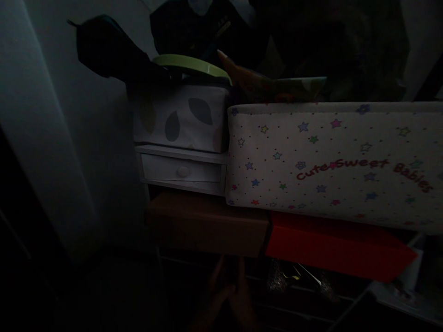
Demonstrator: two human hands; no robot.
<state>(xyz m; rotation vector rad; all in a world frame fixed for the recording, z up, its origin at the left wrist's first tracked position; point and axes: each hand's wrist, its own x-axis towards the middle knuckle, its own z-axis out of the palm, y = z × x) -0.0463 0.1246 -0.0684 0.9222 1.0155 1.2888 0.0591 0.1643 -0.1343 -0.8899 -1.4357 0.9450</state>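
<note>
The scene is very dark. Low in the middle I faintly make out my left hand (213, 295) and my right hand (244, 299), close together, with fingers pointing up toward the underside of a brown box (204, 226). I cannot tell whether they hold anything. Right of the brown box lies a red box (332, 249). On top of both rests a long white fabric bin (332, 161) printed with stars and "Cute Sweet Babies". A glittery object (277, 276) lies below the red box, to the right of my hands.
A small white drawer unit (182, 171) sits on the brown box, and a leaf-patterned box (180, 117) with a green lid (190, 64) sits on top of it. A dark object (107, 46) juts left above it. A pale wall (44, 115) is at the left.
</note>
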